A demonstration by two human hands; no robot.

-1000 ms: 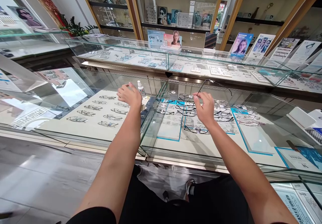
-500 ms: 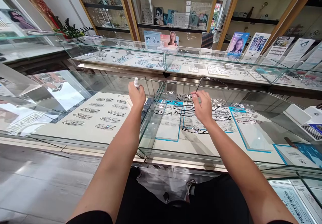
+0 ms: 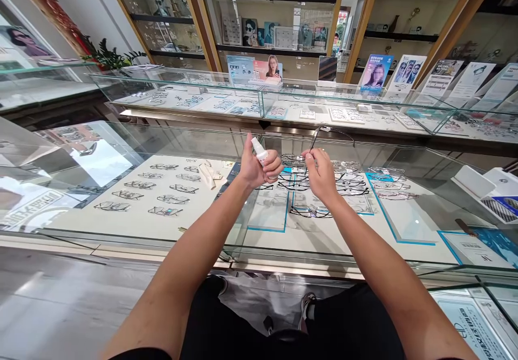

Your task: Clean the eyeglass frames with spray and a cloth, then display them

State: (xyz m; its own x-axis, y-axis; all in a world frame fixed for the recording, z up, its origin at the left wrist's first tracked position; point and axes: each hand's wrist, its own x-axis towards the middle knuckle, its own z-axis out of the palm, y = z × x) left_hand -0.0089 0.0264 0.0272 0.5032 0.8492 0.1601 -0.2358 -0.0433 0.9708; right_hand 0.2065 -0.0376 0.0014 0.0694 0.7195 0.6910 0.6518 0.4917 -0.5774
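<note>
My left hand (image 3: 259,167) is wrapped round a small white spray bottle (image 3: 259,150), tilted with its nozzle up and to the left; the thumb stands up beside it. In my right hand (image 3: 321,172) a pair of dark, thin-framed glasses (image 3: 313,140) is pinched by the fingertips, its long temple arching to the right. Part of the frame is hidden behind the fingers. Both hands are above the glass counter, apart from each other. Beyond my left forearm, a pale crumpled cloth (image 3: 210,176) lies on the counter.
Rows of glasses (image 3: 165,199) lie inside the glass display counter (image 3: 133,229). More frames rest on blue-edged cards (image 3: 267,214) to the right. A white box (image 3: 496,192) stands at the right edge. Behind runs a second glass showcase (image 3: 226,87) with upright leaflets (image 3: 376,73).
My left hand has moved right, towards my right hand, and turned so the bottle shows more. The cloth is now uncovered. My right hand still holds the glasses, slightly further left.
</note>
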